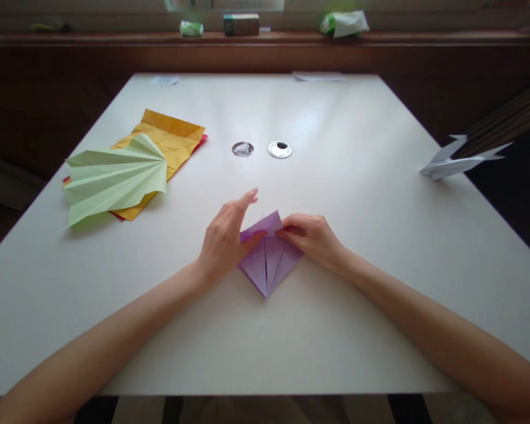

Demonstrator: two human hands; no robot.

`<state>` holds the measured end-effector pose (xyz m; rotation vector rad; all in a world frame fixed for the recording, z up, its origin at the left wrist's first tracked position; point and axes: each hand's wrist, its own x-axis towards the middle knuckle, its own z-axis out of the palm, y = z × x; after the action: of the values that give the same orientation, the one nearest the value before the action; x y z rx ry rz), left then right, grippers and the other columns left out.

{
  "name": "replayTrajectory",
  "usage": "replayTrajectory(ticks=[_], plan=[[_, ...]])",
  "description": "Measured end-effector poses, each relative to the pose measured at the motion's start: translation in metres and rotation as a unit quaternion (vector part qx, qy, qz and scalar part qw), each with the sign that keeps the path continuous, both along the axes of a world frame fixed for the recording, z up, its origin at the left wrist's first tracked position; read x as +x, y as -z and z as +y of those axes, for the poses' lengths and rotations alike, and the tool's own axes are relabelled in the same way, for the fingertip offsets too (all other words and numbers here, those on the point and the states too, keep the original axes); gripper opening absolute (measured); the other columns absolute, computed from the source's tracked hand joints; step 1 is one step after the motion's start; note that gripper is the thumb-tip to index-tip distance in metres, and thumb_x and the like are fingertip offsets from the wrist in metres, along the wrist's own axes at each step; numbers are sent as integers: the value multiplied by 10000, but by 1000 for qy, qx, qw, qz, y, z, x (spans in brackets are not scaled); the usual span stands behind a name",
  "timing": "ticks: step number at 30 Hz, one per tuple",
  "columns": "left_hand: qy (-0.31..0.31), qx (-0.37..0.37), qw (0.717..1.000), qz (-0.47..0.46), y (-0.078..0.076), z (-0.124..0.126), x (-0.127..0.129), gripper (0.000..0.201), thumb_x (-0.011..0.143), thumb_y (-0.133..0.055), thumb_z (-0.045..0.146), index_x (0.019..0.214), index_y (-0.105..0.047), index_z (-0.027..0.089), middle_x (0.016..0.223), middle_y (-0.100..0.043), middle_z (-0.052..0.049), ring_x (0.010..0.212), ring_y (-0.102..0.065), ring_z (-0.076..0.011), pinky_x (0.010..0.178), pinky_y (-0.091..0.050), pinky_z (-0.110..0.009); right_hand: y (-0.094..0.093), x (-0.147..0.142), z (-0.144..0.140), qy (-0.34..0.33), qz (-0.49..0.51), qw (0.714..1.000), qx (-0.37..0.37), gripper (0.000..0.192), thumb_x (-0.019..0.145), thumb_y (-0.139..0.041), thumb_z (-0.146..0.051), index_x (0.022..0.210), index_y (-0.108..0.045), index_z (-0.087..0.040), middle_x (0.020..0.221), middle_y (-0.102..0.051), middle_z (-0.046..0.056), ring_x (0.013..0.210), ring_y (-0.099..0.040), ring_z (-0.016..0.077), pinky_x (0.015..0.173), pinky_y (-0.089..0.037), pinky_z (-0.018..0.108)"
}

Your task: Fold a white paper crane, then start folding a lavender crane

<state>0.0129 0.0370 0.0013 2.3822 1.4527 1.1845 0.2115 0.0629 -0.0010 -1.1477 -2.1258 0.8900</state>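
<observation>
A piece of purple origami paper, folded to a kite-like diamond with creases meeting along its middle, lies on the white table near me. My left hand is at its left side: the thumb rests on the paper near the upper fold, while the fingers are raised and stretched away from it. At the upper right edge, my right hand pinches the paper between thumb and fingers. The underside of the paper is hidden.
Left on the table lie a pleated pale green paper and creased yellow paper, with red beneath. Two round table inserts sit ahead. A folded white paper figure stands right. Small packets line the ledge.
</observation>
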Motion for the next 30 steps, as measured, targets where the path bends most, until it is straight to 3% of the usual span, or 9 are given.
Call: replayTrajectory(ticks=[2, 3, 6, 7, 10, 13, 21, 30], plan=[[1, 146, 988, 55, -4, -9, -1, 516, 784, -627, 214, 1258, -424, 204, 1197, -551, -117, 1151, -474, -241, 930, -412, -364, 0, -1, 0, 4, -9, 1000, 6, 102, 779, -551, -173, 768, -652, -179, 728, -659, 5, 649, -569, 114, 622, -416, 217], [15, 206, 975, 77, -6, -15, -1, 456, 781, -626, 166, 1206, -473, 223, 1137, -583, -91, 1118, -495, -218, 917, -416, -334, -1, -1, 0, 7, -18, 1000, 8, 103, 779, -545, -170, 753, -644, -175, 715, -652, 2, 642, -564, 112, 618, -409, 215], [157, 287, 928, 177, -13, -29, 3, 190, 812, -565, 103, 974, -596, 198, 916, -651, -25, 912, -580, -150, 765, -440, -249, -3, -3, -1, 17, -52, 998, 13, 120, 781, -534, -174, 687, -609, -165, 662, -621, -4, 604, -532, 106, 594, -385, 215], [181, 258, 927, 201, -14, -32, 5, 154, 826, -529, 85, 938, -602, 160, 865, -658, -33, 850, -596, -157, 722, -451, -261, -4, -4, -1, 18, -60, 998, 14, 132, 785, -526, -176, 676, -598, -163, 652, -611, -3, 596, -522, 107, 588, -379, 217], [149, 114, 949, 253, -8, -34, 11, 182, 841, -478, 72, 986, -586, 93, 929, -667, -80, 836, -619, -187, 704, -492, -292, -5, -5, -2, 3, -64, 998, 21, 152, 799, -481, -156, 702, -598, -162, 687, -616, 16, 628, -524, 121, 603, -380, 229], [130, 45, 949, 283, 3, -33, 12, 204, 843, -477, 89, 1021, -575, 77, 980, -658, -109, 880, -622, -211, 741, -519, -318, -4, -6, -3, -12, -63, 997, 37, 139, 783, -483, -133, 751, -615, -162, 750, -619, 39, 680, -535, 136, 628, -389, 238], [117, 52, 947, 294, 6, -36, 15, 240, 807, -437, 27, 994, -586, 53, 996, -654, -141, 915, -620, -238, 793, -521, -339, 0, -9, 0, -10, -89, 995, 32, 130, 766, -513, -139, 765, -643, -152, 770, -608, 45, 703, -536, 140, 631, -389, 240], [115, 46, 945, 303, 8, -39, 18, 298, 779, -439, -10, 1054, -548, 26, 1089, -628, -182, 1016, -603, -254, 886, -487, -351, -19, -6, 16, -54, -125, 989, -53, 147, 726, -500, -144, 732, -647, -150, 651, -607, -4, 617, -522, 108, 562, -348, 209]])
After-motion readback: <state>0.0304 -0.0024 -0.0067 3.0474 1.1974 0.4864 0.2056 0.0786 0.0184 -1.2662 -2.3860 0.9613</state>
